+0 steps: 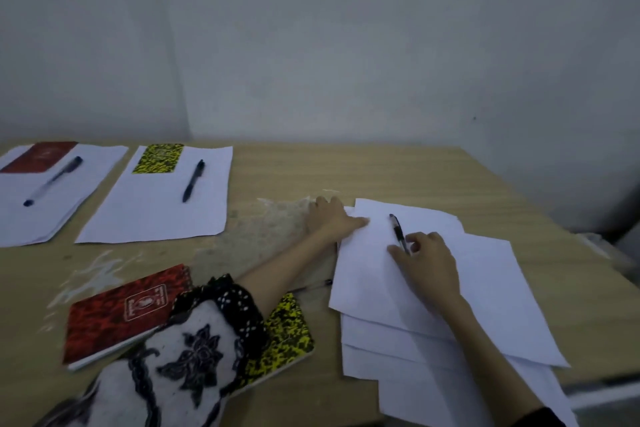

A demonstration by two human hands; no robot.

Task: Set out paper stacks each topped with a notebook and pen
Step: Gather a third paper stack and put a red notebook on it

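Head view: two sets done at far left, white paper stack with dark red notebook (40, 156) and blue pen (53, 180); white stack with yellow-black notebook (157, 158) and black pen (193, 180).

Third likely under way: loose fanned white sheets (467, 288) at right, no notebook yet. Spare red spiral notebook (121, 312) and yellow-black speckled notebook (287, 333) wait near edge of wooden table (346, 170).

Left hand (332, 215) flat, fingers spread, pressing sheets' left edge. Right hand (429, 260) pinched round black-barrelled pen (398, 232) lying on top sheet.

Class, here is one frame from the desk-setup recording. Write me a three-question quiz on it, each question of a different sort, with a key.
1. True or false: the yellow notebook at the far edge lies on a paper stack.
2. Which hand touches the pen on the loose sheets? A left, B right.
3. Fill in: near the front edge, the red notebook and a second yellow notebook lie on the ____.

Key: 1 true; 2 B, the right hand, while the left hand presses the sheets' edge; 3 table.
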